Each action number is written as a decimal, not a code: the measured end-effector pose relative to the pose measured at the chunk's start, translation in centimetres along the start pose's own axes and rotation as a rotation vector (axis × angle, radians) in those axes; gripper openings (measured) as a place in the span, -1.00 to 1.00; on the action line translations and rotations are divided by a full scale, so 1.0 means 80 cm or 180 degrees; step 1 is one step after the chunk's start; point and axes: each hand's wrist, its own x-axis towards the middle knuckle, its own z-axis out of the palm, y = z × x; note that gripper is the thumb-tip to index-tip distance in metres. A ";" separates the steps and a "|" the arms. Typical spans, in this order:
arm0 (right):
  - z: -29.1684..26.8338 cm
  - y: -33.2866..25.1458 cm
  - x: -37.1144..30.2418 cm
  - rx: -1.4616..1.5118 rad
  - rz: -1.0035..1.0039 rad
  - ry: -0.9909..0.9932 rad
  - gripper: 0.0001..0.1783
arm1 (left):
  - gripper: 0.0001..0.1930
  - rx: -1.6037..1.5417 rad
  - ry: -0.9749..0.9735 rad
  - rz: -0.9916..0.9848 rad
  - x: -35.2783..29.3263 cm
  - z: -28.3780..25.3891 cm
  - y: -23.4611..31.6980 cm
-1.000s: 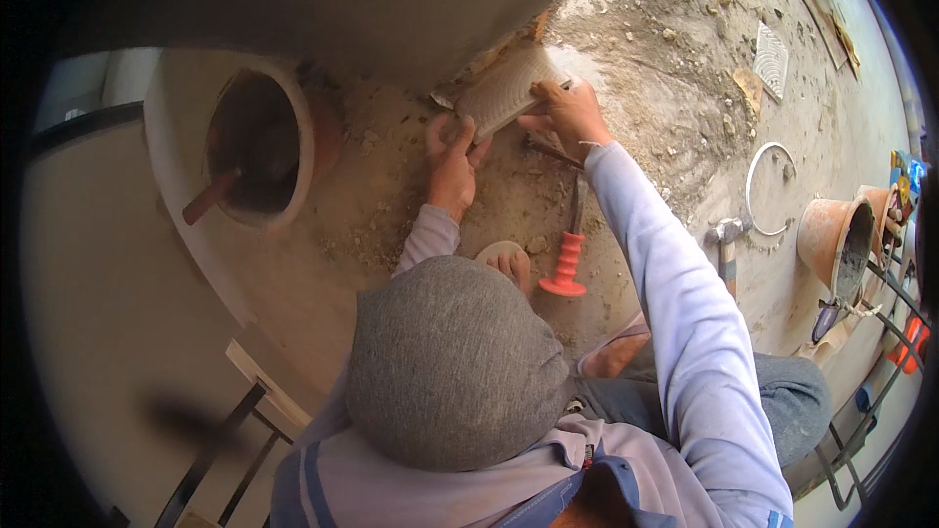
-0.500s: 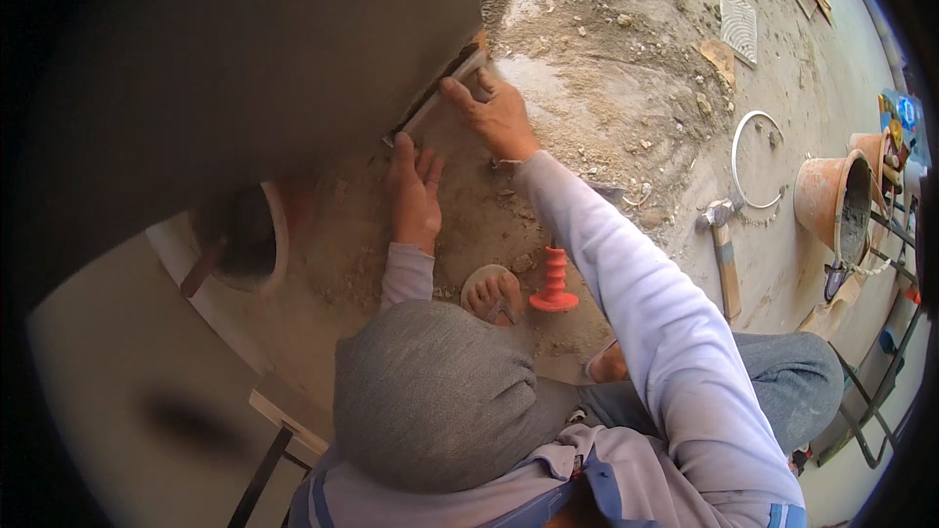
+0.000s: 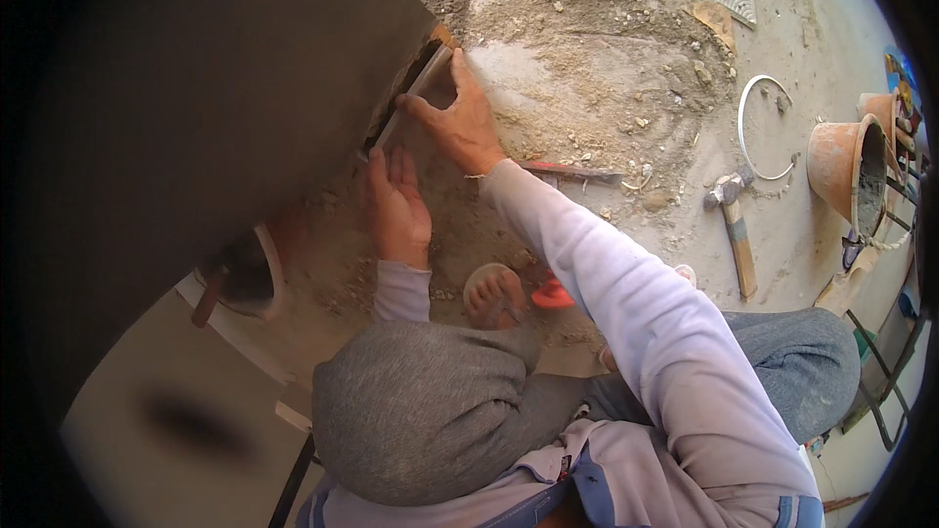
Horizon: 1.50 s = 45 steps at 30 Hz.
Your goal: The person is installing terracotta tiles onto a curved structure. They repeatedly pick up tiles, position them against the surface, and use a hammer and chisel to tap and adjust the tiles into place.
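Observation:
A narrow pale strip lies along the lower edge of a big dark wall panel, beside a dark gap in that edge. My right hand pinches the strip, thumb near its middle and fingers at the far end. Below it, my left hand is palm up with fingers stretched out, their tips touching the strip's near end. Just right of my right wrist, a flat chisel rests on the dirt. A red hand guard shows partly behind my right sleeve.
A hammer and a white hoop lie on the right. Beyond stands an orange bucket holding grey mix. Another bucket is at left under the panel, a tool handle at its rim. Rubble covers the ground ahead.
The view has shifted, so the panel edge and both hands appear further left. More of the chisel shows, less of the red guard. My right hand stays on the strip.

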 end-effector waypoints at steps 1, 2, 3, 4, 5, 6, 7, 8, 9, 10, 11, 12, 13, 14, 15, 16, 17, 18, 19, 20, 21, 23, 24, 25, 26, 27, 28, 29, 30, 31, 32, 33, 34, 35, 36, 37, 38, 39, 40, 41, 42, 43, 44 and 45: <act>-0.004 0.001 0.001 -0.0027 -0.0061 -0.0052 0.13 | -0.25 -0.0028 -0.0047 0.0011 0.001 -0.003 -0.004; -0.007 0.002 0.001 -0.0054 -0.0122 -0.0103 0.14 | -0.26 -0.0056 -0.0095 0.0022 0.001 -0.004 -0.006; -0.008 0.002 0.002 -0.0125 -0.0132 -0.0156 0.15 | -0.25 -0.0058 -0.0117 0.0037 0.001 -0.005 -0.008; -0.010 0.002 0.003 -0.0191 -0.0146 -0.0208 0.15 | -0.25 -0.0058 -0.0142 0.0056 -0.001 -0.004 -0.008; -0.013 0.001 0.003 -0.0258 -0.0159 -0.0258 0.16 | -0.25 -0.0058 -0.0168 0.0074 -0.003 -0.002 -0.007; -0.014 0.000 0.002 -0.0238 -0.0134 -0.0304 0.16 | -0.24 -0.0028 -0.0081 0.0058 -0.004 0.001 -0.007; -0.015 -0.002 0.001 -0.0219 -0.0108 -0.0348 0.16 | -0.23 0.0003 0.0006 0.0039 -0.005 0.004 -0.005; -0.015 -0.003 0.000 -0.0201 -0.0082 -0.0390 0.16 | -0.22 0.0034 0.0093 0.0019 -0.006 0.007 -0.005; -0.014 -0.001 -0.001 -0.0249 -0.0124 -0.0394 0.16 | -0.22 0.0004 0.0071 0.0023 -0.008 0.010 -0.004; -0.011 0.003 -0.002 -0.0299 -0.0165 -0.0395 0.15 | -0.22 -0.0026 0.0050 0.0024 -0.010 0.013 -0.004; -0.008 0.007 -0.001 -0.0350 -0.0204 -0.0397 0.15 | -0.22 -0.0055 0.0029 0.0023 -0.009 0.016 -0.005; -0.002 0.008 0.000 -0.0276 -0.0147 -0.0382 0.15 | -0.22 -0.0073 0.0020 0.0017 -0.007 0.016 -0.006; 0.005 0.009 0.001 -0.0202 -0.0088 -0.0367 0.15 | -0.23 -0.0089 0.0012 0.0011 -0.003 0.013 -0.007; 0.009 0.011 0.002 -0.0127 -0.0027 -0.0355 0.15 | -0.24 -0.0104 0.0006 0.0005 0.002 0.010 -0.008; 0.013 0.009 -0.001 -0.0040 0.0039 -0.0346 0.16 | -0.26 -0.0078 -0.0095 -0.0049 0.009 -0.001 -0.005; 0.011 0.007 -0.003 0.0010 0.0085 -0.0291 0.17 | -0.28 -0.0072 -0.0247 -0.0135 0.018 -0.009 -0.003; 0.009 0.006 -0.006 0.0063 0.0130 -0.0239 0.18 | -0.30 -0.0067 -0.0396 -0.0217 0.024 -0.016 -0.005; 0.009 0.006 -0.005 0.0031 0.0137 -0.0212 0.17 | -0.33 0.0016 -0.0372 -0.0200 0.025 -0.012 -0.003; 0.009 0.007 -0.004 0.0000 0.0142 -0.0187 0.17 | -0.36 0.0098 -0.0347 -0.0180 0.025 -0.009 -0.002; 0.009 0.008 -0.002 -0.0030 0.0146 -0.0164 0.17 | -0.39 0.0178 -0.0321 -0.0158 0.025 -0.006 0.000; 0.007 0.007 -0.001 0.0026 0.0206 -0.0216 0.17 | -0.42 0.0114 -0.0214 -0.0156 0.024 0.000 -0.001; 0.002 0.005 0.001 0.0135 0.0322 -0.0323 0.17 | -0.47 -0.0019 0.0002 -0.0153 0.023 0.011 -0.007; 0.001 0.003 0.000 0.0116 0.0308 -0.0356 0.17 | -0.48 0.0039 -0.0036 -0.0031 0.021 0.011 -0.006; -0.003 0.001 0.000 0.0095 0.0292 -0.0391 0.17 | -0.49 0.0094 -0.0073 0.0090 0.018 0.012 -0.005; -0.008 0.001 0.000 0.0072 0.0275 -0.0427 0.17 | -0.50 0.0148 -0.0110 0.0210 0.016 0.012 -0.005; -0.013 0.007 0.003 0.0229 0.0220 -0.0545 0.18 | -0.50 0.0125 -0.0047 0.0308 0.012 0.014 -0.004; -0.022 0.020 0.007 0.0366 0.0181 -0.0650 0.19 | -0.50 0.0099 0.0013 0.0377 0.009 0.018 -0.009; -0.024 0.030 0.011 0.0502 0.0141 -0.0757 0.20 | -0.50 0.0072 0.0074 0.0447 0.006 0.022 -0.012; -0.019 0.024 0.012 0.0564 0.0306 -0.0672 0.21 | -0.49 -0.0004 0.0099 0.0441 0.008 0.019 -0.013; -0.014 0.019 0.014 0.0623 0.0472 -0.0588 0.22 | -0.49 -0.0080 0.0124 0.0436 0.012 0.014 -0.016; -0.008 0.013 0.015 0.0680 0.0639 -0.0507 0.23 | -0.49 -0.0158 0.0150 0.0434 0.012 0.008 -0.019; -0.005 0.017 0.016 0.0594 0.0484 -0.0332 0.19 | -0.49 -0.0119 0.0104 0.0319 0.008 0.001 -0.028; 0.001 0.014 0.019 0.0713 0.0514 -0.0432 0.17 | -0.50 -0.0071 0.0077 0.0272 0.002 -0.006 -0.030; 0.004 0.011 0.022 0.0832 0.0545 -0.0535 0.15 | -0.50 -0.0023 0.0052 0.0226 -0.005 -0.013 -0.033; 0.003 0.013 0.027 0.0922 0.0589 -0.0603 0.12 | -0.51 -0.0053 0.0106 0.0264 -0.013 -0.014 -0.041; 0.006 0.014 0.028 0.1013 0.0634 -0.0673 0.10 | -0.51 -0.0083 0.0158 0.0306 -0.021 -0.016 -0.049; 0.004 0.016 0.026 0.0991 0.0684 -0.0587 0.10 | -0.52 -0.0118 0.0191 0.0294 -0.027 -0.016 -0.055; 0.004 0.019 0.025 0.0969 0.0734 -0.0498 0.10 | -0.43 -0.0107 -0.0058 0.0284 -0.028 -0.018 -0.053; 0.003 0.021 0.025 0.0894 0.0700 -0.0425 0.10 | -0.41 -0.0121 -0.0124 0.0289 -0.024 -0.019 -0.050; 0.004 0.019 0.023 0.0832 0.0666 -0.0377 0.10 | -0.40 -0.0134 -0.0175 0.0317 -0.018 -0.018 -0.043; 0.006 0.017 0.020 0.0776 0.0631 -0.0338 0.09 | -0.38 -0.0143 -0.0230 0.0354 -0.013 -0.016 -0.036; 0.008 0.015 0.020 0.0547 0.0532 -0.0309 0.08 | -0.38 -0.0182 -0.0151 0.0280 -0.010 -0.013 -0.030; 0.008 0.012 0.020 0.0320 0.0432 -0.0277 0.07 | -0.37 -0.0219 -0.0075 0.0206 -0.007 -0.010 -0.024; 0.003 0.011 0.021 0.0283 0.0387 -0.0379 0.05 | -0.36 -0.0254 -0.0013 0.0103 -0.006 -0.008 -0.022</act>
